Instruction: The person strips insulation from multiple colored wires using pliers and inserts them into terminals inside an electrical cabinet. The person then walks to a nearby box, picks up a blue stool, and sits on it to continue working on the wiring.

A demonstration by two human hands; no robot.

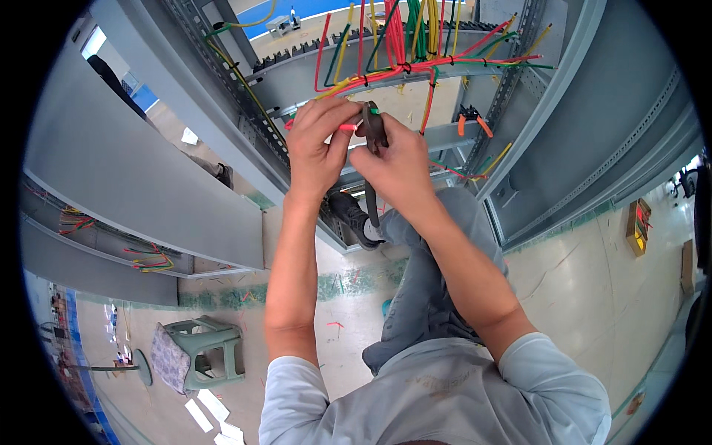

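My left hand [319, 141] is closed round a red wire [347, 127], whose end points right between thumb and fingers. My right hand [400, 163] grips dark-handled pliers [372, 127] with a small green mark near the top. One handle hangs down below the hand. The pliers' head is close by the wire's end; whether the jaws touch it I cannot tell. Just above both hands, a harness of red, green and yellow wires [404, 68] runs across the grey cabinet frame [297, 81], bound with black ties.
Orange-handled pliers [475, 122] hang on the frame at the right. A grey panel [148, 156] stands at the left, with more wires [152, 256] below it. A green stool [211, 348] is at lower left. Wire scraps litter the floor; a box [638, 226] lies far right.
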